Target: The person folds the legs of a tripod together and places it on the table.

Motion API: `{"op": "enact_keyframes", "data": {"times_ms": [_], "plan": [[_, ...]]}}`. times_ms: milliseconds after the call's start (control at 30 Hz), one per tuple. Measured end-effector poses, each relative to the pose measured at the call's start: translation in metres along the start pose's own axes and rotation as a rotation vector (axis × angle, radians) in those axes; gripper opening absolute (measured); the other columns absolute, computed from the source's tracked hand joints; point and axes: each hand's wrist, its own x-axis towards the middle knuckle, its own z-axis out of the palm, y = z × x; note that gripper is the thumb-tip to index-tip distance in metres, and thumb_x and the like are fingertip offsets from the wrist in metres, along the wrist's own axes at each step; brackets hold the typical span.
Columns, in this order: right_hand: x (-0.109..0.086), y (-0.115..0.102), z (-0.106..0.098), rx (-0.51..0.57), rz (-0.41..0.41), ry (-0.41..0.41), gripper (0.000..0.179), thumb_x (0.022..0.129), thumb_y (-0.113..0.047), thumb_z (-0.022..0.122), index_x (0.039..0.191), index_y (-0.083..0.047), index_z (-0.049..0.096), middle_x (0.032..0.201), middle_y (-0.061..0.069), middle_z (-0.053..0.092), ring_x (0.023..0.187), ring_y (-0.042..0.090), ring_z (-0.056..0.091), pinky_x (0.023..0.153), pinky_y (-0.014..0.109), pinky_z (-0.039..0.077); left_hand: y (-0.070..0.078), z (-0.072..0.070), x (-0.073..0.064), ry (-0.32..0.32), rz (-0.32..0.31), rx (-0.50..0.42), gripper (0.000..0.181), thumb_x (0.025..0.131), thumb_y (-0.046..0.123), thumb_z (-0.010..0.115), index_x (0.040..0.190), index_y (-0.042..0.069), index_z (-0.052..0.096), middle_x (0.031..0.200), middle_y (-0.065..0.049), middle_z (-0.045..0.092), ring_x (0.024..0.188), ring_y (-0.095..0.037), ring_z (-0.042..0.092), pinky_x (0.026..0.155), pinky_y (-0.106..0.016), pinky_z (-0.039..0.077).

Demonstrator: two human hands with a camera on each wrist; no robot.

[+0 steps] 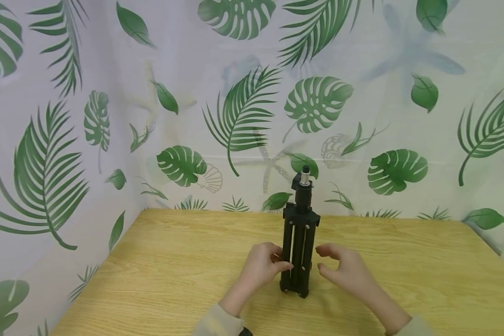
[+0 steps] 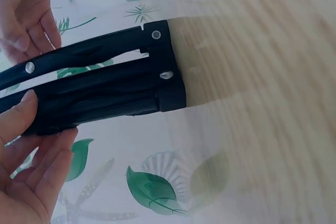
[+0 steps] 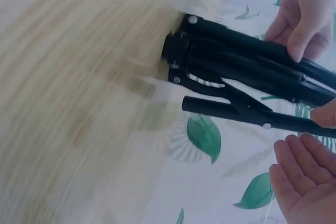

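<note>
A black folded light stand (image 1: 299, 247) with a silver stud on top stands upright on the wooden table. My left hand (image 1: 262, 267) holds its left side, the thumb lying across the front of a leg and the fingers behind, as the left wrist view shows the hand (image 2: 37, 166) close up. To the right of the stand, my right hand (image 1: 347, 269) faces it with fingers extended and thumb apart, holding nothing. One leg (image 3: 220, 108) angles slightly away from the centre column in the right wrist view, near the right hand (image 3: 307, 182).
The yellow wood-grain table (image 1: 185, 252) extends to both sides of the stand. Behind it hangs a pale curtain (image 1: 252, 196) printed with green leaves, starfish and shells, which also runs along the left side.
</note>
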Motion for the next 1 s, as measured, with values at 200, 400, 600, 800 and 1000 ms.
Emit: {"op": "enact_keyframes", "data": {"times_ms": [200, 400, 600, 800, 1000], "plan": [[0.003, 0.008, -0.003, -0.016, 0.016, 0.018, 0.025, 0.076, -0.005, 0.067, 0.1, 0.003, 0.061, 0.094, 0.014, 0.063, 0.087, 0.028, 0.059, 0.074, 0.041, 0.047, -0.009, -0.003, 0.004, 0.003, 0.028, -0.001, 0.017, 0.076, 0.012, 0.07, 0.087, 0.0, 0.068, 0.076, -0.004, 0.065, 0.064, -0.006, 0.058, 0.058, -0.018, 0.046], [0.004, 0.009, -0.002, -0.015, 0.037, 0.014, 0.032, 0.078, -0.01, 0.068, 0.105, 0.004, 0.059, 0.099, 0.017, 0.062, 0.092, 0.031, 0.058, 0.075, 0.042, 0.047, -0.013, -0.004, 0.006, -0.015, 0.002, -0.005, 0.02, 0.078, 0.012, 0.068, 0.094, 0.0, 0.066, 0.081, -0.005, 0.065, 0.069, -0.008, 0.059, 0.06, -0.02, 0.047], [0.008, 0.013, 0.001, -0.006, 0.025, 0.01, 0.034, 0.077, -0.007, 0.067, 0.108, 0.006, 0.058, 0.103, 0.019, 0.061, 0.095, 0.033, 0.057, 0.077, 0.042, 0.046, -0.015, -0.005, 0.01, -0.041, 0.023, -0.021, 0.012, 0.079, 0.01, 0.066, 0.088, 0.003, 0.066, 0.08, -0.004, 0.065, 0.07, -0.009, 0.06, 0.061, -0.021, 0.046], [0.009, 0.016, 0.002, 0.037, 0.009, -0.008, 0.036, 0.078, -0.004, 0.066, 0.11, 0.008, 0.056, 0.105, 0.022, 0.059, 0.097, 0.034, 0.056, 0.078, 0.042, 0.046, -0.016, -0.005, 0.013, -0.076, 0.033, -0.026, 0.006, 0.081, 0.011, 0.064, 0.084, 0.006, 0.065, 0.077, 0.001, 0.064, 0.067, -0.006, 0.057, 0.059, -0.02, 0.045], [0.012, 0.02, 0.007, 0.096, 0.009, -0.028, 0.037, 0.078, 0.0, 0.064, 0.113, 0.009, 0.054, 0.108, 0.022, 0.058, 0.099, 0.033, 0.055, 0.08, 0.038, 0.045, -0.017, -0.006, 0.016, -0.096, 0.056, -0.007, 0.006, 0.082, 0.012, 0.062, 0.08, 0.007, 0.063, 0.075, 0.002, 0.062, 0.066, -0.006, 0.055, 0.058, -0.02, 0.043]]}}
